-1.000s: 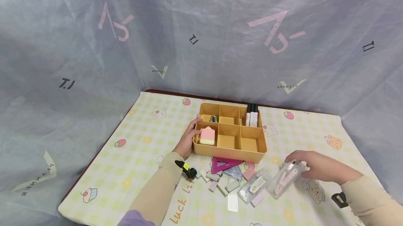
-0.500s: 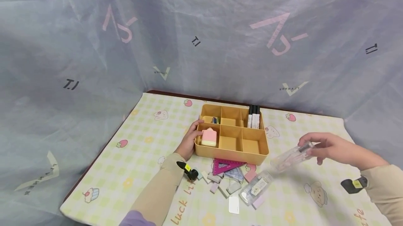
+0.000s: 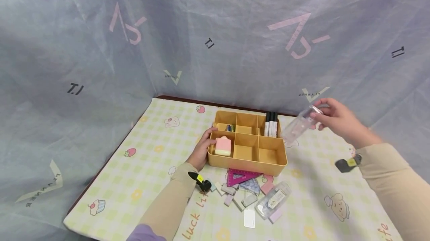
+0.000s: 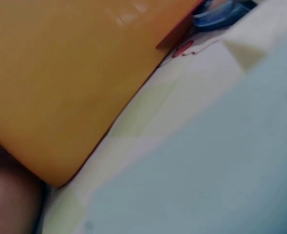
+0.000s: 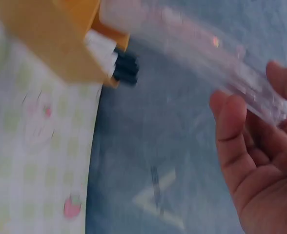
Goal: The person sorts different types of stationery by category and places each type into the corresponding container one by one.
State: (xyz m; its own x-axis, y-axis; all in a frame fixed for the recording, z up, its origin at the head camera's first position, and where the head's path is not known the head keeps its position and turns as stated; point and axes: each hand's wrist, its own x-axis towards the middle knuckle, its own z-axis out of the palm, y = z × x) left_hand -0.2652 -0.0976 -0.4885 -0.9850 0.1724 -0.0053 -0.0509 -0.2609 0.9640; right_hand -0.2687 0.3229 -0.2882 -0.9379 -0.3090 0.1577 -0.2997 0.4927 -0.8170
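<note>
My right hand pinches the upper end of a clear plastic case with pinkish print. The case is held tilted, its lower end at the right side of the yellow organizer box. In the right wrist view, thumb and fingers grip one end of the blurred case. My left hand holds the box's left wall, fingers over the rim. Three black-capped white markers stand in the back right compartment. A pink and cream block sits front left, with small dark pieces behind it.
Before the box lie a magenta set square, a blue patterned piece, several small pastel blocks, a second clear case and a white card. A grey-blue curtain hangs behind the table.
My right hand has lifted the clear case off the table beside the other one and carried it back toward the box's right side. The left hand keeps its hold on the box.
</note>
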